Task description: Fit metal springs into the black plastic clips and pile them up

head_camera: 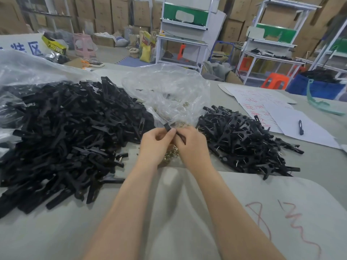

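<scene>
Both hands meet at the middle of the table over a small heap of brass-coloured metal springs [171, 153]. My left hand [155, 145] and my right hand [189, 145] together pinch one black plastic clip [167, 126], whose end sticks up above the fingertips. A large pile of loose black clip parts [65, 132] lies to the left. To the right lies a smaller pile of black clips with metal springs showing [244, 141]. Whether a spring is in the held clip is hidden by the fingers.
A clear plastic bag [169, 94] with more springs sits behind my hands. Another plastic bag [22, 68] lies at the far left. White paper sheets [281, 113] with red writing and a black pen [301, 127] lie at the right. Shelving and cardboard boxes stand beyond the table.
</scene>
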A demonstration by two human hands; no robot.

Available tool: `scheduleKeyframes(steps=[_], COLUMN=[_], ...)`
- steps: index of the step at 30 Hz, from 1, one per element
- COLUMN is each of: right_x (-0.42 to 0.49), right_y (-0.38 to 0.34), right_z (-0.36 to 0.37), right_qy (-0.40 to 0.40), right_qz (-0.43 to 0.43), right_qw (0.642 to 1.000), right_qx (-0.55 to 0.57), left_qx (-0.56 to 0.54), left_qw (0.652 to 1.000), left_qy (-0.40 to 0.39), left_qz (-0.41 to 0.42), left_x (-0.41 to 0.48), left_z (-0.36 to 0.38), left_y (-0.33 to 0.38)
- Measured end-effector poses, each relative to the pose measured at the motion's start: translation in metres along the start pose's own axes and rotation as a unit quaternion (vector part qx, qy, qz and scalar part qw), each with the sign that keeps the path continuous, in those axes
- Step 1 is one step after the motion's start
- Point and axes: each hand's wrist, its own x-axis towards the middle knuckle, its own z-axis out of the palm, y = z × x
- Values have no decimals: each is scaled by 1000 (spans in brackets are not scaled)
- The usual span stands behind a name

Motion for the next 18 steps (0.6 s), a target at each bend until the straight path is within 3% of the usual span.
scheduleKeyframes(steps=[3,5,8,11,14,16,18], right_x=[-5,-5,-2,0,-2,-4,-7], right_y=[3,6,14,22,23,24,25], right_z=[2,-2,-9,-5,5,11,14], right_qy=[-57,-14,88,142,155,155,162], right_qz=[-31,-5,113,221,294,292,256], right_qw=[998,1000,979,907,760,736,764], right_qx=[-16,22,147,329,559,591,569], left_qx=[3,-44,-117,-134,-139,-140,-132], left_qw=[1000,998,992,989,987,987,988], left_qy=[21,21,4,-15,-18,-21,-21], left_qz=[-6,-26,-48,-68,-73,-73,-72], left_x=[2,3,4,3,2,1,2], left_z=[-1,-3,-3,-2,-1,0,1], left_y=[-2,-2,0,-1,0,0,-1])
